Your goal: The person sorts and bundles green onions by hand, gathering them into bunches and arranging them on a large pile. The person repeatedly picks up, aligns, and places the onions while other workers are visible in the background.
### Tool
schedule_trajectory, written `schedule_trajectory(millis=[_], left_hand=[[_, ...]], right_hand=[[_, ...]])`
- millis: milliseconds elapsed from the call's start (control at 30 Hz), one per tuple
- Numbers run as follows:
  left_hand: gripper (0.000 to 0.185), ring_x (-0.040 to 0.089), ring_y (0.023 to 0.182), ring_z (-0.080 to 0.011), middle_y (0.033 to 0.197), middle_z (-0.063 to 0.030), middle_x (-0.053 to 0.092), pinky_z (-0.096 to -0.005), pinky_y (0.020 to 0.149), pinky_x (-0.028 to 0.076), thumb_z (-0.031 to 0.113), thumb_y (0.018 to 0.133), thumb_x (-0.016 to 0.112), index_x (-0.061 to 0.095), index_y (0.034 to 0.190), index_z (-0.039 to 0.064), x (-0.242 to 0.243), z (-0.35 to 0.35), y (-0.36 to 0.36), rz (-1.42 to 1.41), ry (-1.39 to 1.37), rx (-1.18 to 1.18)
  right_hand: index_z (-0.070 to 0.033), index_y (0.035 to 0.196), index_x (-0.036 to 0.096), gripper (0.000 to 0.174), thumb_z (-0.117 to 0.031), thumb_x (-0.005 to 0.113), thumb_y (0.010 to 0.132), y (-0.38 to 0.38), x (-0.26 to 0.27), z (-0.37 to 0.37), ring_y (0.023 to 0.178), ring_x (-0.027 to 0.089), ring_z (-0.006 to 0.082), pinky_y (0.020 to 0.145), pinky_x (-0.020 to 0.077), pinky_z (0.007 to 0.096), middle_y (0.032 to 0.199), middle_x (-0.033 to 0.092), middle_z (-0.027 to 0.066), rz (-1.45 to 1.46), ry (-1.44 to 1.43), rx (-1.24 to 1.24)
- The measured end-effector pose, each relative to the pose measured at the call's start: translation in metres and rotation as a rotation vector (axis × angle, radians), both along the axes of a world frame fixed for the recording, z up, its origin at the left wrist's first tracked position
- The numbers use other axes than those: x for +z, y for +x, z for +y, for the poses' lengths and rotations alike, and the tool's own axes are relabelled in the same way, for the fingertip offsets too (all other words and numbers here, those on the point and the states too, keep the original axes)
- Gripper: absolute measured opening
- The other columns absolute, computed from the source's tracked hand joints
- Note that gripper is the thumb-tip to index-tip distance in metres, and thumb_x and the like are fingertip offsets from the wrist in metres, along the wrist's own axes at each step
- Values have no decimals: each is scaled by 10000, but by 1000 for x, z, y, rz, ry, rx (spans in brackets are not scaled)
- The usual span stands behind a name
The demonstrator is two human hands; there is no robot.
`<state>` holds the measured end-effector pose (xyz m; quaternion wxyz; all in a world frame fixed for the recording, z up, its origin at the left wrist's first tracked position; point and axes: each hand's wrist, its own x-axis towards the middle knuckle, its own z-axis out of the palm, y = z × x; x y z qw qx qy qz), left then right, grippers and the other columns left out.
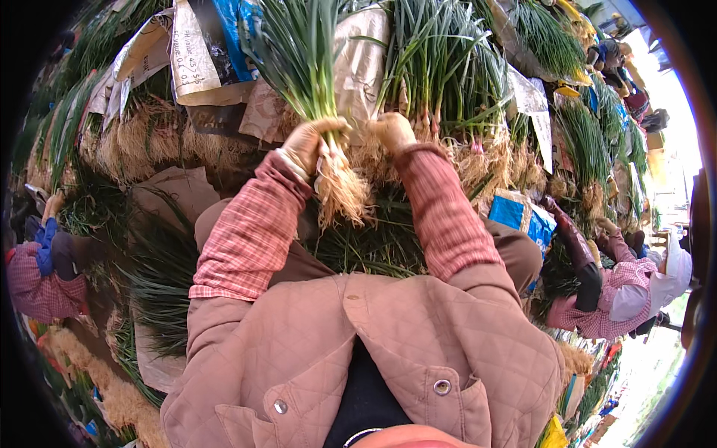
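My left hand (305, 144), gloved, grips a bunch of spring onions (313, 73) just above the pale bulbs. Its leaves point away from me, and its tangle of dry roots (343, 193) hangs toward my lap. My right hand (392, 132) is at the near side of a larger heap of spring onions (442, 67), fingers curled close to the stems. Whether anything is pinched in those fingers is hidden. Reddish bulbs (476, 147) and straw-coloured roots show along the heap's near edge. Behind the held bunch lies a crumpled brown paper sheet (364, 56).
Printed paper sacks (207, 73) cover more rooted bunches (145, 134) at left. A blue-and-white bag (524, 218) lies by my right knee. Loose green leaves (369, 246) cover the ground before my lap. Other people sit at left (47, 274) and right (627, 291).
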<state>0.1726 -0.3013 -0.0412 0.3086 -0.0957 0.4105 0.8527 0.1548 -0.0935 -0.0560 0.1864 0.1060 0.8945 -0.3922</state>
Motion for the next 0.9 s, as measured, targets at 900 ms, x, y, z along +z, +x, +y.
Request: schedule_trajectory(millis=[900], left_hand=[[205, 635, 658, -226, 825, -131, 648, -354, 569, 558, 135, 885, 602, 578, 1032, -6, -53, 8, 2, -258, 336, -388]], right_hand=[[22, 1124, 596, 377, -296, 591, 921, 66, -103, 2, 560, 555, 154, 493, 445, 266, 789, 656, 95, 203, -568, -152]])
